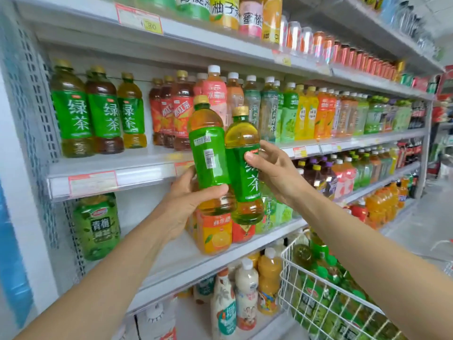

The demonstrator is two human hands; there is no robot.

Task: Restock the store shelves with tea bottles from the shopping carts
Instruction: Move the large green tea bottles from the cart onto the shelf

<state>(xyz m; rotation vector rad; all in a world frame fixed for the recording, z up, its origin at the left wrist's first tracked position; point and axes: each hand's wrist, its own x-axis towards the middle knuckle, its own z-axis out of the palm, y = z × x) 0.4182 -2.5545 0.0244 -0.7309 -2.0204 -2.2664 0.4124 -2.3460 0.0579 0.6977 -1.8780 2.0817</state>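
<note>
Holding one green-tea bottle in the left hand [186,202] and another [244,168] in the right hand [274,173], fingers wrapped round each, the person faces a shelf [110,168] showing three such bottles [98,109], while the cart [326,298] looks well stocked.

White metal shelving [220,57] w/ perforated uprights [31,94] runs right; pale floor [416,217], bright even light.

Both bare arms are stretched up and forward, left hand [182,200] wrapped round with the thumb across the front, right hand [274,173] clamped from the side, fingers curled, wrists nearly touching.
</note>
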